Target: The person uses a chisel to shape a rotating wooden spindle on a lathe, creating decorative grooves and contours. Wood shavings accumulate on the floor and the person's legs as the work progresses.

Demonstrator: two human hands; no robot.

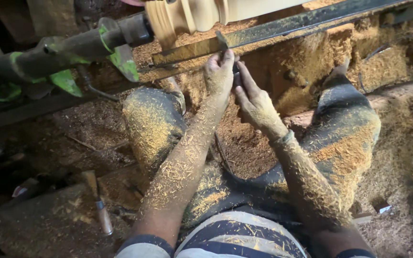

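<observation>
The person is sitting low at a wood lathe, knees spread, and both forearms are reaching forward toward the work. The left hand [219, 71] is closing its grip around the shaft of a dark turning chisel [222, 42], fingers wrapped over the metal just behind the tip. The right hand [253, 102] is lying just beside and below that grip, its fingers stretched along the lower part of the tool near the handle; how tightly it is clamping is hard to tell, since the left hand is covering part of it.

Directly above the grip, the chisel tip is resting across the long dark tool rest bar [283, 28], which is running off to the right. Just beyond the tip, the pale turned wooden workpiece [187, 16] is sitting on the lathe, its ringed profile touching or very nearly touching the blade. To the left of the grip, the green-painted lathe spindle [68, 52] is stretching away.

Sawdust and shavings [307, 62] are coating both arms, the striped trousers [345, 129] and the floor below the grip. Well apart from the hands, down to the left, a spare wooden-handled chisel [99, 200] is lying on a dusty board.
</observation>
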